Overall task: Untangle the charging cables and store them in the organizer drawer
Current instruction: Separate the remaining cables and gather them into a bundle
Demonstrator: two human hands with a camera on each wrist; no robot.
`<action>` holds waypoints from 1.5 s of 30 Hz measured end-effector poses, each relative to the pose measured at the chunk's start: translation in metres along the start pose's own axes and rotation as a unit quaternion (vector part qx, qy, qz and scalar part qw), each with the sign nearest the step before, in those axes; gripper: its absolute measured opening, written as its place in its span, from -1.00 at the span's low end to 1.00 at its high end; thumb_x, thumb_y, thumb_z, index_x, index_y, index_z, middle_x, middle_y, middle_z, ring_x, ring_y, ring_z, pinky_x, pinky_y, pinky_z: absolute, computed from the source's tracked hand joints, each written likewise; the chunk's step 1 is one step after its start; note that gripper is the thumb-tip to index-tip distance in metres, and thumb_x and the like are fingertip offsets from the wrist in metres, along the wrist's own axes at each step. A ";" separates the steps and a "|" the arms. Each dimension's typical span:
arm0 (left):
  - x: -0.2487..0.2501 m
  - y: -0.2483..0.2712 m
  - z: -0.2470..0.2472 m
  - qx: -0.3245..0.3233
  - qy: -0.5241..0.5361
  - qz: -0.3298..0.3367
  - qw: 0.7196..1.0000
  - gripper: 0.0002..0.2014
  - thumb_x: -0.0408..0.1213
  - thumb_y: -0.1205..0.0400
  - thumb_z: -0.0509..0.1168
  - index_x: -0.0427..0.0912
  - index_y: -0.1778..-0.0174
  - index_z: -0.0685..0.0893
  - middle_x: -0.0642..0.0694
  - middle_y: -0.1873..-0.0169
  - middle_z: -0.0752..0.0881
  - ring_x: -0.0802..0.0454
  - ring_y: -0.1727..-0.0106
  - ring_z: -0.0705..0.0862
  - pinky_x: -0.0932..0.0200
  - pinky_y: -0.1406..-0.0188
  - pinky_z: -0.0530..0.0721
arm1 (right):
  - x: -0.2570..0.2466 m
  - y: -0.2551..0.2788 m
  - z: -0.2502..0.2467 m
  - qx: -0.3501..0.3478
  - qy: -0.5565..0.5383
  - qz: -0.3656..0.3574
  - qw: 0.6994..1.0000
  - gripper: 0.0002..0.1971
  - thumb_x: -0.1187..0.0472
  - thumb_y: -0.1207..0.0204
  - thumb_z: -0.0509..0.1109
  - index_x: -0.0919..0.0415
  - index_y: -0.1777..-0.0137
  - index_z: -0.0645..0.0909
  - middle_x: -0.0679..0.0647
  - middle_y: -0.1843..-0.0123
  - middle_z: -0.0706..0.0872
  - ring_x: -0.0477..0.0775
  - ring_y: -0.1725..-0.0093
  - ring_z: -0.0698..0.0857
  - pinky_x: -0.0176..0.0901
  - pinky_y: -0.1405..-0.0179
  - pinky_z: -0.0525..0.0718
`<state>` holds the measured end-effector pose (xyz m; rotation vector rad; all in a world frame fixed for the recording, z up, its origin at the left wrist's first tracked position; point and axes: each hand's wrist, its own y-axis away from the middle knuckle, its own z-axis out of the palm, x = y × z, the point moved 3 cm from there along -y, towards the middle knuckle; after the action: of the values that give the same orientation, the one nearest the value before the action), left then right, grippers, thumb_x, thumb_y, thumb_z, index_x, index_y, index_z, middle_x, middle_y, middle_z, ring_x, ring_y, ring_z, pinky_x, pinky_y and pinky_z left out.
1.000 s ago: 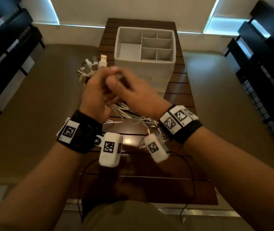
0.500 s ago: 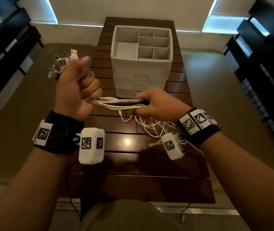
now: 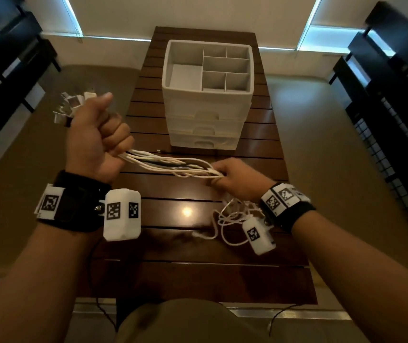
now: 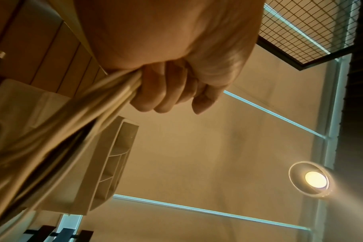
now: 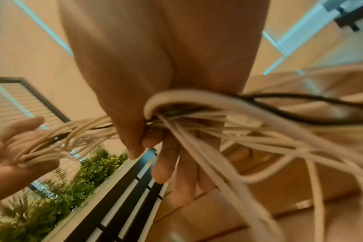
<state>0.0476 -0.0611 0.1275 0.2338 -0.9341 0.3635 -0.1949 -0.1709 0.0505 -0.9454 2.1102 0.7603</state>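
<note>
A bundle of white charging cables (image 3: pixel 170 163) with one dark cable among them stretches between my two hands above the wooden table (image 3: pixel 188 246). My left hand (image 3: pixel 96 142) is a fist round one end, and several USB plugs (image 3: pixel 71 105) stick out past its thumb. My right hand (image 3: pixel 232 178) grips the bundle lower and to the right, with loose cable loops (image 3: pixel 230 219) trailing under its wrist onto the table. The left wrist view shows curled fingers (image 4: pixel 162 91) on the cables (image 4: pixel 77 124). In the right wrist view the cables (image 5: pixel 197 114) run through the fingers (image 5: pixel 168 157). The white organizer (image 3: pixel 207 95) stands beyond, its drawers closed.
The organizer's top tray (image 3: pixel 225 68) has several open compartments. A small dark plug (image 3: pixel 159 151) lies on the table in front of the lowest drawer. Dark benches (image 3: pixel 7 60) flank the table on both sides. Thin black wires (image 3: pixel 91 268) hang off the table's near edge.
My hands have drawn apart: the left went up and left with the plug ends, the right down and right along the bundle, so the cables now stretch out between them.
</note>
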 end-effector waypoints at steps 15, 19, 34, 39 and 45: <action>-0.002 -0.011 -0.054 0.119 0.066 -0.001 0.991 -0.46 -0.07 -0.79 0.26 0.04 0.47 0.16 0.08 0.62 0.11 0.14 0.64 0.04 0.27 0.72 0.10 | 0.047 -0.001 0.032 0.060 0.023 0.034 0.997 -0.68 -0.16 -0.58 0.53 -0.06 0.35 0.72 -0.01 0.47 0.65 -0.15 0.50 0.54 -0.11 0.43 0.54; 0.018 -0.011 -0.064 0.132 0.049 0.027 0.990 -0.46 -0.06 -0.79 0.23 0.04 0.48 0.16 0.07 0.63 0.12 0.13 0.62 0.05 0.27 0.69 0.11 | 0.049 0.003 0.009 0.039 0.034 0.065 0.997 -0.70 -0.11 -0.54 0.58 0.08 0.27 0.76 0.03 0.42 0.73 -0.15 0.49 0.64 -0.17 0.40 0.58; 0.080 -0.031 -0.143 0.051 0.149 -0.043 0.987 -0.39 0.05 -0.65 0.46 0.07 0.41 0.10 0.04 0.52 0.20 0.03 0.63 0.22 0.36 0.70 -0.18 | 0.015 -0.007 -0.023 0.079 -0.008 0.025 0.997 -0.67 -0.16 -0.52 0.60 0.12 0.18 0.80 -0.07 0.53 0.67 -0.11 0.55 0.58 -0.23 0.53 0.53; 0.075 -0.021 -0.131 0.048 0.088 -0.012 0.995 -0.36 0.09 -0.59 0.49 0.00 0.54 0.16 0.09 0.63 0.14 0.15 0.66 0.18 0.28 0.68 0.27 | 0.049 -0.010 -0.018 0.023 0.297 0.089 0.951 -0.68 -0.13 -0.59 0.48 0.05 0.27 0.65 0.03 0.30 0.67 0.13 0.21 0.72 -0.05 0.25 0.58; 0.054 -0.008 -0.089 0.115 -0.032 0.065 0.991 -0.45 0.00 -0.62 0.38 0.03 0.45 0.11 0.06 0.66 0.10 0.10 0.65 0.04 0.27 0.71 0.12 | 0.064 -0.009 -0.006 0.080 0.206 0.051 0.974 -0.77 0.06 -0.71 0.38 0.19 0.03 0.77 0.12 0.20 0.77 0.24 0.13 0.76 -0.01 0.20 0.58</action>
<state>0.1453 -0.0266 0.1199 0.3994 -0.9738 0.5883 -0.2216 -0.2049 0.0027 -0.9746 2.5536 0.4588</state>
